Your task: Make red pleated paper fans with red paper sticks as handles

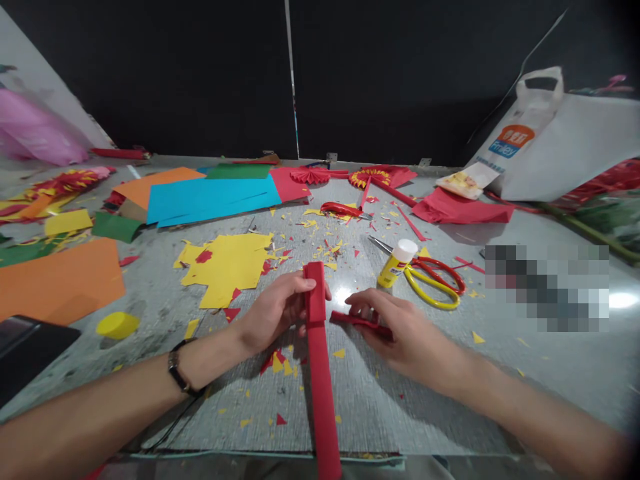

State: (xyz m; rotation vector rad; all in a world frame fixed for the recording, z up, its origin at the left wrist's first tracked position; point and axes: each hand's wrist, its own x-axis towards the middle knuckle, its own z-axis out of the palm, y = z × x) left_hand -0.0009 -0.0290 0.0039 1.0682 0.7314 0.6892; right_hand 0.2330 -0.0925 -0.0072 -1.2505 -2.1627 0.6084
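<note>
Crossing the near edge: my long red paper strip (323,393), running straight away from me over the table.
Table (370,413): grey, streaked, strewn with red and yellow scraps (283,363).
Left hand (275,305): closed on the strip's thicker far end, thumb on top; my forearm slants in from the left, a dark band (175,370) at the wrist.
Right hand (400,328): palm down, fingers bent, gripping a small red paper piece (340,319) just beside the strip.
Past my right hand: a white-capped glue stick (395,263) near scissors (447,307) with red and yellow handles.
Past my left hand: a ragged yellow sheet (237,260).
Farther back: a blue sheet (215,200), 2 paper fans (310,175), a white bag (520,160) at right.
Behind: black panels (200,80), 1 pale upright seam (293,80) between them.
</note>
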